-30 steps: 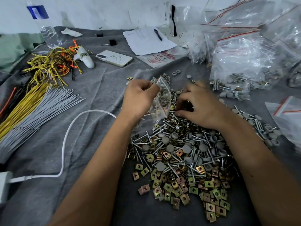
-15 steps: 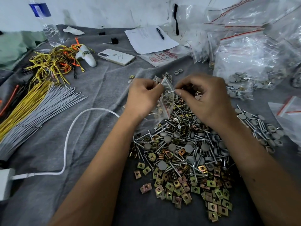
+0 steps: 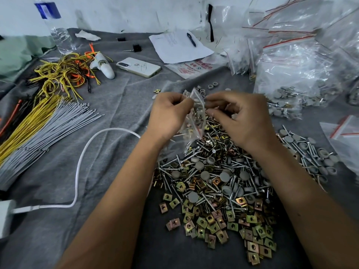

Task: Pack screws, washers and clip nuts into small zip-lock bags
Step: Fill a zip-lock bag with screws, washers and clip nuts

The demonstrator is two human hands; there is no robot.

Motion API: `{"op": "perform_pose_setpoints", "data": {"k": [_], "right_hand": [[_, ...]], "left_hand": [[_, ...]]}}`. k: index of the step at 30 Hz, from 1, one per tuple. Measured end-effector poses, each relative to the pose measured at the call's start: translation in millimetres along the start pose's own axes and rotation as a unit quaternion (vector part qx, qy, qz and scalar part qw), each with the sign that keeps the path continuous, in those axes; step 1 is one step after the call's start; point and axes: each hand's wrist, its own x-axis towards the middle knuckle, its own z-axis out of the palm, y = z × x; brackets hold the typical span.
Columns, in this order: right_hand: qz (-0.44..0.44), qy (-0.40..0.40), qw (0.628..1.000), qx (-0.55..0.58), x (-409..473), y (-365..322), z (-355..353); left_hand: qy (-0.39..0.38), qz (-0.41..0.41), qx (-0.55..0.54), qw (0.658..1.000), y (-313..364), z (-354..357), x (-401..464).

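A small clear zip-lock bag (image 3: 194, 121) with a red seal line hangs upright above the far edge of the pile, with several screws and clip nuts inside. My left hand (image 3: 171, 115) pinches the bag's top left edge. My right hand (image 3: 240, 119) has its fingertips curled at the bag's mouth; what they hold is hidden. Below lies a large heap of silver screws (image 3: 211, 152), grey round washers (image 3: 225, 176) and brass-coloured clip nuts (image 3: 213, 224) on the grey cloth (image 3: 120, 105).
Large filled zip-lock bags (image 3: 295, 74) stack at the right. Grey and yellow wire bundles (image 3: 38, 125) lie left, with a white cable (image 3: 81, 164), a phone (image 3: 138, 67), a water bottle (image 3: 58, 32), and paper with a pen (image 3: 180, 45) further back. More screws and washers (image 3: 310, 156) sit at the right.
My right hand rose from the pile to the bag's mouth. Both hands and the bag shifted slightly up and away from me.
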Motion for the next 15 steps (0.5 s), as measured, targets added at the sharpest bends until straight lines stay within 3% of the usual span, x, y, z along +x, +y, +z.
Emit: {"op": "perform_pose_setpoints", "data": {"k": [3,7,10,15], "right_hand": [[0.020,0.001,1.000,-0.024,2.4,8.2,-8.7],[0.008,-0.153,0.970,-0.188,4.3,16.3,-6.9],[0.023,-0.236,0.939,-0.251,4.0,12.3,-0.1],[0.049,-0.239,0.917,-0.314,10.8,8.5,5.2]], "left_hand": [[0.031,-0.005,-0.033,0.999,-1.0,-5.6,1.6],[0.049,-0.033,-0.090,0.994,2.1,-9.7,3.5],[0.058,-0.048,-0.108,0.991,2.8,-11.2,4.4],[0.060,-0.061,-0.124,0.989,4.1,-12.4,3.9]]}}
